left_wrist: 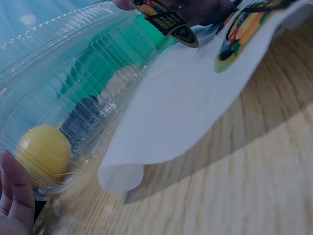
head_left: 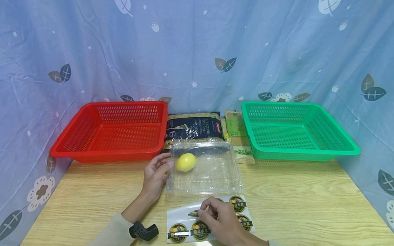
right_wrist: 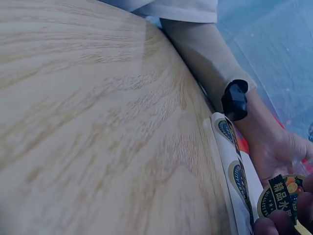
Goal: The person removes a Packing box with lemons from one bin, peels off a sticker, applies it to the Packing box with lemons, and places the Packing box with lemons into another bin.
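Two bare hands show in my head feed, both working low over the wood-grain desk point(head_left: 298, 206). On my left side, the left hand point(head_left: 154, 175) is at the left edge of a clear plastic container point(head_left: 211, 174); its thumb and fingers look relaxed and touch the wall rather than wrap around it. A yellow lemon point(head_left: 186, 162) sits inside the container, toward that same left side, and the left wrist feed shows it through the ribbed plastic.

My right hand point(head_left: 224, 223) pinches one round sticker point(right_wrist: 276, 198) between thumb and fingers. From the right wrist feed I read a dark band with pale lettering and printed fruit on it. The sticker is held above the white sticker sheet point(head_left: 182, 218), which lies in front of the container, near its front edge, with more round labels on it; one end of the sheet curls in the left wrist feed. A black strap-like device point(head_left: 144, 231) is on my left wrist.

Behind the container I see a pasta bag point(head_left: 196, 128), with a green and tan packet point(head_left: 238, 139) to its right. A red basket point(head_left: 128, 135) stands at the left, a green basket point(head_left: 281, 136) at the right, and a blue leaf-print curtain point(head_left: 192, 57) hangs behind everything.
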### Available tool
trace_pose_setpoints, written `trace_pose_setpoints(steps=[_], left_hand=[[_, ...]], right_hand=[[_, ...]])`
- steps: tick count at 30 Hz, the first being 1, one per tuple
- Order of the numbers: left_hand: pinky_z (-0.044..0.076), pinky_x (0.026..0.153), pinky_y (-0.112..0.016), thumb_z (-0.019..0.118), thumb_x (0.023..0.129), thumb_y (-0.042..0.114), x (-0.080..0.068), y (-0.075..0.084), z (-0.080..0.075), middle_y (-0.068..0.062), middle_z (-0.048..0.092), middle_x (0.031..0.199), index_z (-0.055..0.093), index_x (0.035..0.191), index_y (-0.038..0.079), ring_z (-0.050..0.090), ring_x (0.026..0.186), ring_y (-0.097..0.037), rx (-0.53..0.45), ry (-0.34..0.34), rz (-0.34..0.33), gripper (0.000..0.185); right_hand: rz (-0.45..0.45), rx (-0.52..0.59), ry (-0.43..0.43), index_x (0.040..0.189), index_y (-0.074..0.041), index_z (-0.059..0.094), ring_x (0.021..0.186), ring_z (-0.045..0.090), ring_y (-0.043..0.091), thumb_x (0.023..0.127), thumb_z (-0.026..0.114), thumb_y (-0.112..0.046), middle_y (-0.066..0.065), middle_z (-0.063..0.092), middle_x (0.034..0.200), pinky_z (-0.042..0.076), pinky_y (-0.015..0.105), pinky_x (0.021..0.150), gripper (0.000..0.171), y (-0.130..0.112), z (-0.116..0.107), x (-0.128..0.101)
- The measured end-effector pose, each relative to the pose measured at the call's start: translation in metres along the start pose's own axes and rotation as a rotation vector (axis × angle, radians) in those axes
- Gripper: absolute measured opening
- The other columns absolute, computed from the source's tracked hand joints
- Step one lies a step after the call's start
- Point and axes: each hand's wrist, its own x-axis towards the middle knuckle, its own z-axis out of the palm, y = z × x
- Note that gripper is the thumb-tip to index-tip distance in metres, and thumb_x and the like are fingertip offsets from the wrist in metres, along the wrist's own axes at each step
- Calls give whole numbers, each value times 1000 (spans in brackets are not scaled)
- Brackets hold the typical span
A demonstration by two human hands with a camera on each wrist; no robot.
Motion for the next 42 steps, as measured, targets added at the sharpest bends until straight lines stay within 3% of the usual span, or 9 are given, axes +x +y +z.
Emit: trace_pose_setpoints(steps=[17,25,35,42], left_hand=[[44,53,-17,68,91,5,0,1,1,-6,60,97,59,127,-6,56,79,-8,9,8,-8,39],[44,53,-17,65,92,1,0,0,1,-5,60,95,59,127,-5,56,78,-8,24,18,-18,37],[45,52,-17,65,91,0,-1,1,1,-5,60,94,59,128,-5,55,78,-8,8,13,-15,37],[45,52,-17,64,91,0,0,0,1,-4,60,94,58,128,-6,56,78,-8,14,14,-19,37]], right_hand=[[1,52,-32,88,-12,67,47,38,-8,94,68,-5,-7,49,55,35,16,39,10,-16,-9,10],[-17,85,-57,89,-10,67,48,42,-6,95,68,-4,-4,53,55,39,17,39,9,-26,-16,15],[-35,21,-26,84,-12,69,48,33,-5,91,71,-3,-7,46,54,31,15,41,11,-44,-34,34],[28,7,-52,85,-12,70,49,40,0,92,70,-3,-9,48,56,37,20,43,11,-51,-50,47]])
